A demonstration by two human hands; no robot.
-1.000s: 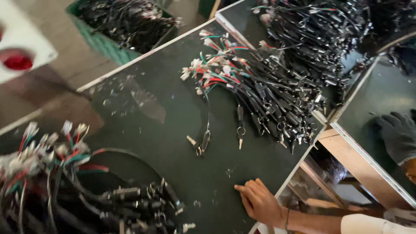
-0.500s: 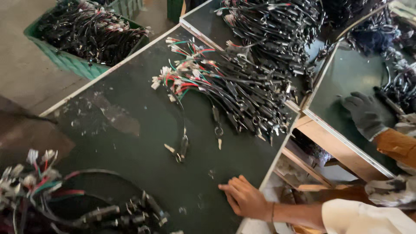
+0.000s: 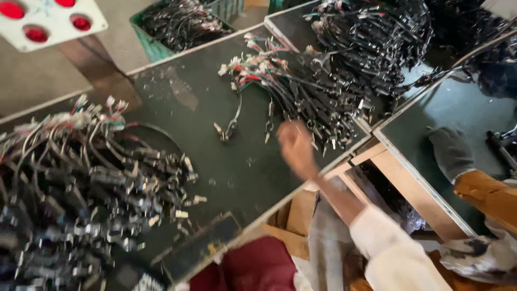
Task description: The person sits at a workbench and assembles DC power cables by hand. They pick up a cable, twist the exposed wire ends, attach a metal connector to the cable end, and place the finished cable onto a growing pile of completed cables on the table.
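My right hand [image 3: 295, 146] is lifted over the dark green table [image 3: 177, 102], blurred, at the near edge of a pile of black wire harnesses [image 3: 312, 91] with red, green and white plug ends. It seems to hold nothing. Two loose black leads [image 3: 232, 123] lie on the table just left of the hand. A white sleeve covers my forearm. A second large heap of harnesses [image 3: 81, 183] fills the table's left end. My left hand is out of view.
Another person's grey-gloved hand [image 3: 449, 152] with an orange-brown sleeve rests on the adjoining table at right. A green crate of cables [image 3: 172, 27] stands on the floor behind. More black harnesses [image 3: 377, 37] are heaped at the back. A white panel with red discs [image 3: 48, 19] sits top left.
My right hand has left the table's near edge and moved up toward the middle harness pile. The view has swung, bringing the left heap closer.
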